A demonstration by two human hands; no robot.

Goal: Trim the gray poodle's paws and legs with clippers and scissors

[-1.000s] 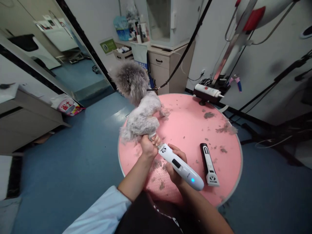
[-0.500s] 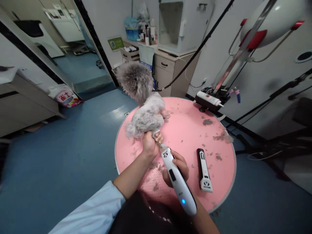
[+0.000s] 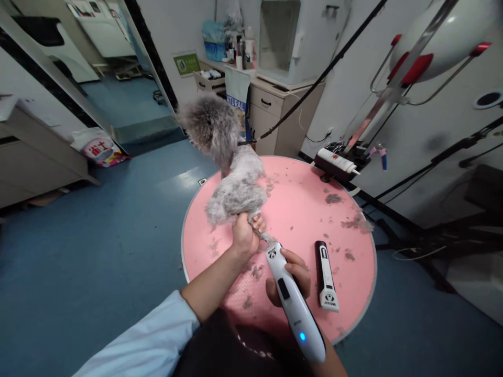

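Observation:
A grey dog with a fluffy head and a closely clipped body is on the round pink table, turned away from me. My left hand is closed around one of its hind legs, which stretches back toward me. White hair clippers with a blue light are gripped in my right hand. The clipper head is at the paw end of the leg; whether the blade touches the fur I cannot tell. A second pair of clippers, black and white, lies on the table to the right.
Tufts of cut hair are scattered over the table. A black leash runs from the dog's neck to the upper right. A holder with a white bottle stands at the far right rim. Behind is a cabinet.
My right hand and the white clippers have shifted slightly right and toward me. More of the lower leg shows beyond my left hand. The dog's head has moved a little left in the view.

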